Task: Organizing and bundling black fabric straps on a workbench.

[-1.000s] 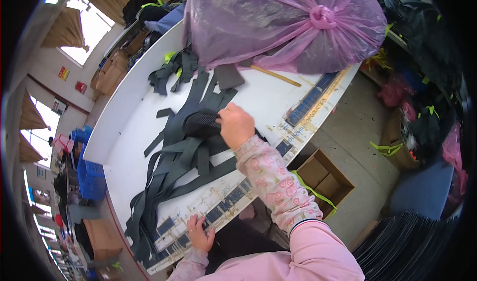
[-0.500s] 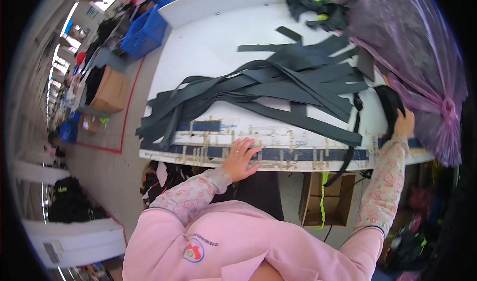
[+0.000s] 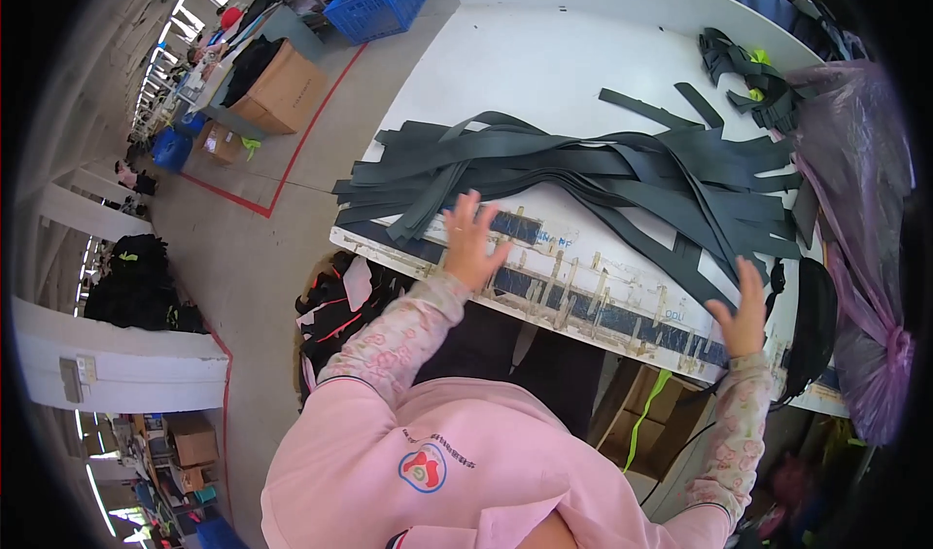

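Where strips [image 3: 583, 170] overhang the table [image 3: 525, 63] edge: left hand [image 3: 471, 243], right hand [image 3: 743, 306] splayed, empty; right earlier gripped dark cloth.

- Left hand [image 3: 470, 243]: fingers spread, palm down at the near edge of the white worktop [image 3: 544, 73], fingertips just beside the dark grey fabric strips [image 3: 583, 165].
- Right hand [image 3: 743, 306]: fingers open, raised at the near edge, beside the strip ends and a black pouch [image 3: 812, 325].
- Strips: long, overlapping, fanned across the worktop.
- Purple plastic bag [image 3: 855, 189]: at the right end, knotted at the near side.
- Black and yellow-green straps [image 3: 753, 78]: piled at the far right corner.
- Floor: blue crate [image 3: 379, 0] and cardboard box [image 3: 282, 87] beyond the worktop.
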Demonstrator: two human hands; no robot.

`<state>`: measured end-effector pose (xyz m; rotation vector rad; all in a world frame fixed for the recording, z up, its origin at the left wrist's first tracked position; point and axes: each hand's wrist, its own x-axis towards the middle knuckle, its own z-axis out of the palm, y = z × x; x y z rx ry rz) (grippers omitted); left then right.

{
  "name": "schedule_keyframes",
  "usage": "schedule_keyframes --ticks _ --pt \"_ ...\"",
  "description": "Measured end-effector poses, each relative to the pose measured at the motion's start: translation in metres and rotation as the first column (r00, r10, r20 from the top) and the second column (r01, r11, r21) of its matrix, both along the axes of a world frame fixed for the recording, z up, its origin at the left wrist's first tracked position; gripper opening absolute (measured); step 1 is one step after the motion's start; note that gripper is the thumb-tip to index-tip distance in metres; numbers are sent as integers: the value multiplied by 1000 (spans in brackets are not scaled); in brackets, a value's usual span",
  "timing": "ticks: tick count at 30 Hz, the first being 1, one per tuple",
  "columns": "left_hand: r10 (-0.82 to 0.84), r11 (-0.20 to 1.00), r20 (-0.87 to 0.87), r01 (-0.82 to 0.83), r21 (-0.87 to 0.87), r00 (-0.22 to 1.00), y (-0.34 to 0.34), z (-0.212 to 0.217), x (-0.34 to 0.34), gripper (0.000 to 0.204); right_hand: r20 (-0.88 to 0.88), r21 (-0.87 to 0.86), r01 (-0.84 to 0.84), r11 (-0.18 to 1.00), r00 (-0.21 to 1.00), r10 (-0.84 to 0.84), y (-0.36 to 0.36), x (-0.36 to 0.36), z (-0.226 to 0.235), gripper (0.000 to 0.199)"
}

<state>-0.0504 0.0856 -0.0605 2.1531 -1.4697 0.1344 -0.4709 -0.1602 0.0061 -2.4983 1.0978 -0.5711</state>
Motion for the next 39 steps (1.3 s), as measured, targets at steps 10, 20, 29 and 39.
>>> schedule_keyframes --ticks 10,20,29,39 --pt "-92 936 237 2 353 967 -13 15 193 66 -433 -253 -84 964 901 -35 -43 39 -54 38" --pt "-100 959 264 22 284 959 -80 68 237 37 -385 -559 -79 826 906 -174 -138 102 47 17" --pt "-302 732 133 140 667 944 -37 80 251 51 -848 140 65 988 523 86 -104 110 10 39" --pt "-487 832 116 419 363 866 -209 66 89 128 -285 -67 -153 986 950 128 -62 236 23 101"
